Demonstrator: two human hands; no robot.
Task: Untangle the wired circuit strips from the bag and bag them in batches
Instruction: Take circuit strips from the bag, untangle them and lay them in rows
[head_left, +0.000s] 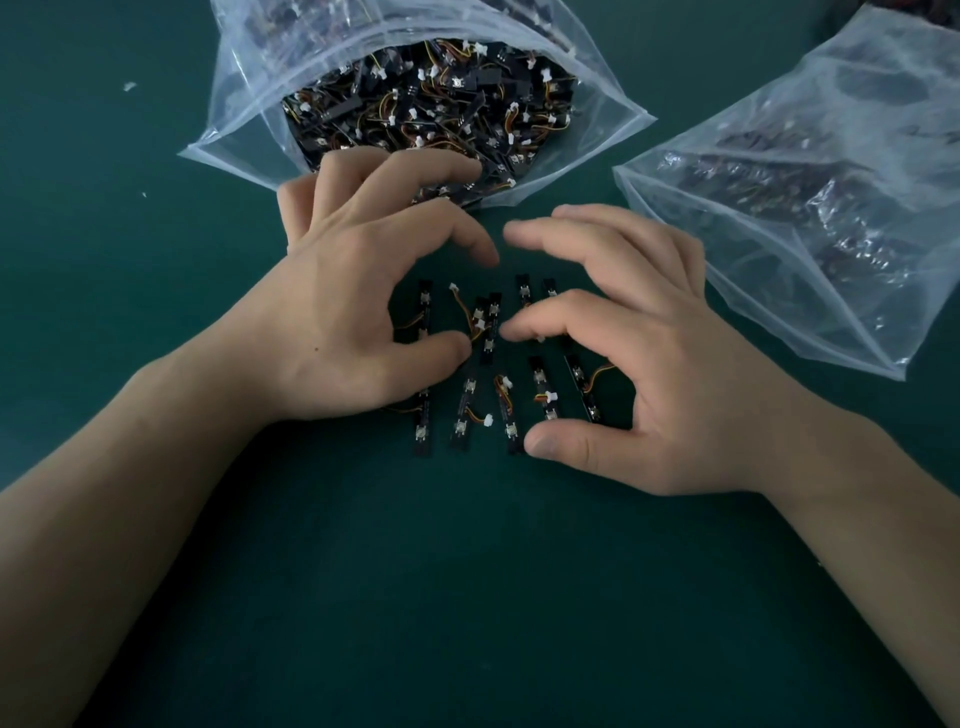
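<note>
Black wired circuit strips (544, 395) lie untangled in rows on the green counter (467, 597), near the open clear plastic bag (244, 104). Left hand (358, 296) and right hand (649, 384) cup them, fingers (457, 228) curled loosely, gripping none, likely to gather a batch.

The upper picture edge is cutting off the top of the large open clear plastic zip bag (244, 130), and the tangled black strips with orange wires (441, 104) inside it are lying too densely to count. The left hand (353, 291) is covering the bag's near lip and several of the flat black circuit strips laid out on the dark green table (543, 395). The right hand (649, 374) is hiding the strips on that side. Whether either hand is pinching a strip is staying unclear. The second, crinkled clear plastic bag (779, 208) is running off the right edge, its dark contents blurring behind glare. Both forearms are leaving the frame. Tiny white scraps (128, 86) are showing too small to identify.
</note>
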